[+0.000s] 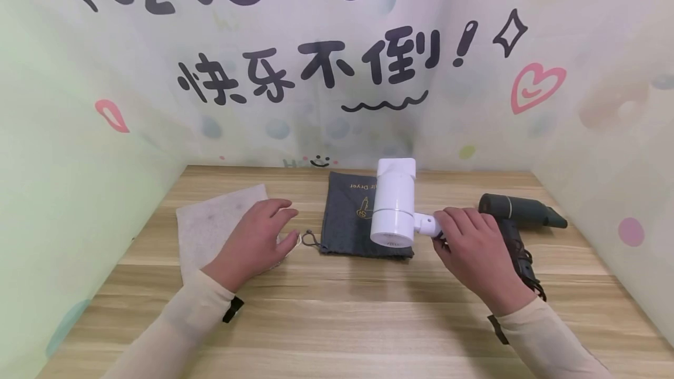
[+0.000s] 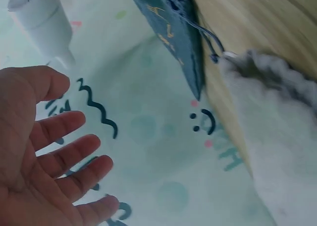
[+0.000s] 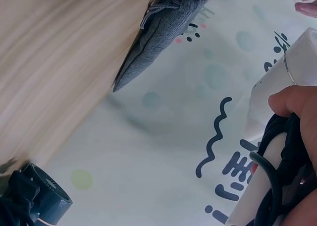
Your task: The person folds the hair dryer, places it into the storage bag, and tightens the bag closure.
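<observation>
My right hand (image 1: 476, 250) grips a white hair dryer (image 1: 394, 203) by its handle, holding it up over a dark grey drawstring pouch (image 1: 342, 215) printed "Hair Dryer". In the right wrist view a black cord (image 3: 270, 186) is bundled against the white handle under my fingers. My left hand (image 1: 258, 238) hovers by the right side of a pale grey drawstring pouch (image 1: 205, 227), fingers spread and holding nothing. From the left wrist view, its palm faces toward the raised dryer. Part of the dark pouch is hidden behind the dryer.
A dark green hair dryer (image 1: 521, 209) lies at the right of the wooden table (image 1: 337, 320), its dark cord (image 1: 526, 265) bundled beside my right hand. Printed cloth walls (image 1: 295, 127) stand close behind the table and along both sides.
</observation>
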